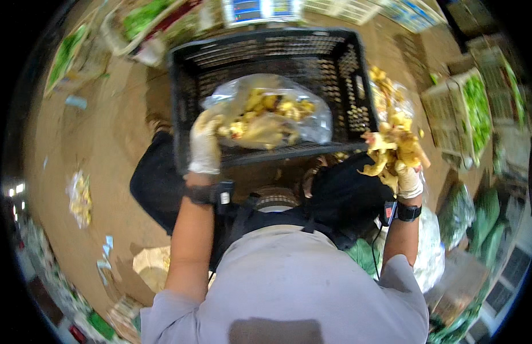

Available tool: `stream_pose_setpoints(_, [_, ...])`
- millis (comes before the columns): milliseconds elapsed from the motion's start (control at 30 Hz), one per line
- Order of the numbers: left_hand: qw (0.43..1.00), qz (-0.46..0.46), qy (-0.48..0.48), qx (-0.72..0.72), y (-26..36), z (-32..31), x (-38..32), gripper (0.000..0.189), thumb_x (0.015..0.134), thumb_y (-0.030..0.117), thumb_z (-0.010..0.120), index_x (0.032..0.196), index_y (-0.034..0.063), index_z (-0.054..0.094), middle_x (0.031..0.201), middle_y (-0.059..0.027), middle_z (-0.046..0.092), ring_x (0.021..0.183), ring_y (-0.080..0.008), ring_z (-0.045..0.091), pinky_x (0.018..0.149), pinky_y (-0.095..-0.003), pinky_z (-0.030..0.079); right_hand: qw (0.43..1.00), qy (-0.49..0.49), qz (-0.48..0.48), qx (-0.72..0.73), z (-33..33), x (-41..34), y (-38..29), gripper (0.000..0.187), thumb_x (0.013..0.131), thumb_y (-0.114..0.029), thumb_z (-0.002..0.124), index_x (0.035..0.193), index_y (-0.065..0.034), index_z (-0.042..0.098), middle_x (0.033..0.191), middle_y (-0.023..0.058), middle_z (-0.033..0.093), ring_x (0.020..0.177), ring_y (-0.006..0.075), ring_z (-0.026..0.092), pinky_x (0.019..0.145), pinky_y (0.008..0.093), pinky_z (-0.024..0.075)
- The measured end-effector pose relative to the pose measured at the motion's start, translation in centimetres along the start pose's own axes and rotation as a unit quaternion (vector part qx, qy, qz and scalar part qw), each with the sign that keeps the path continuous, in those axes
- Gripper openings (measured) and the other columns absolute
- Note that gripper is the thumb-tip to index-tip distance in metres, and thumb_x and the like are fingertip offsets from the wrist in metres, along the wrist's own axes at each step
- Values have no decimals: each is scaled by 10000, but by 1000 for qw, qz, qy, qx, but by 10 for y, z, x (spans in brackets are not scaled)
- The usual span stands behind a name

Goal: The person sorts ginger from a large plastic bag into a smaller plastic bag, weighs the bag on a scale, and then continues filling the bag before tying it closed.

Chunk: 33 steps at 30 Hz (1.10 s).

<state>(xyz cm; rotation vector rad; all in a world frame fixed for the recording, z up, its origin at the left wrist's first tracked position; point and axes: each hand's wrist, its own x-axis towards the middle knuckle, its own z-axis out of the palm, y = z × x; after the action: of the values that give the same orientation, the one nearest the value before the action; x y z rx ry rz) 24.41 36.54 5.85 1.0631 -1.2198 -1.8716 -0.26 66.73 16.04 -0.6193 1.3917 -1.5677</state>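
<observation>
A black plastic crate (266, 47) stands before me. Inside it lies a clear plastic bag (321, 122) that holds yellow ginger-like roots (287, 107). My left hand (205, 139), in a pale glove, grips the bag's left edge just inside the crate's near left corner. To the right of the crate, my gloved right hand (408, 179) holds up a bunch of yellow root pieces (397, 144). Its fingers are partly hidden behind the bunch. Beyond that hand, more yellow roots (380, 81) show in clear plastic outside the crate's right side.
At the right stands a pale crate of green vegetables (476, 109). Another basket of greens (141, 21) is at upper left. A small plastic bag of yellow pieces (81, 200) lies on the brown floor (119, 150). Green sacks (483, 219) and a white bundle (429, 253) are behind my right arm.
</observation>
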Motion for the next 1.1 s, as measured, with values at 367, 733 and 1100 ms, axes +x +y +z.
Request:
stream_pose_setpoints(367, [978,10,-78,-194,19,-18,-2,366,938,203,456,1273,56,463,1032,-72,627,524,-18,395,455,-153,334,795,-310,29,-521,112,236,123,500,797,-190,635,1251,-66,467,1118,95,580,933,179,569,786,285,466])
stream_pose_setpoints(733, [996,18,-85,-34,17,-27,-21,632,847,56,533,1406,123,247,1126,-98,534,737,-105,505,738,-229,448,930,106,-78,-343,30,51,22,294,888,-168,534,1132,-7,566,1122,106,594,1039,177,538,914,302,413])
stream_pose_setpoints(1100, [984,64,51,159,33,5,-30,571,913,235,440,1410,122,182,1246,-164,470,1129,-255,470,938,-403,370,798,268,311,-441,-235,-241,263,983,531,-351,807,1315,-21,315,1259,175,469,1112,303,485,930,392,406])
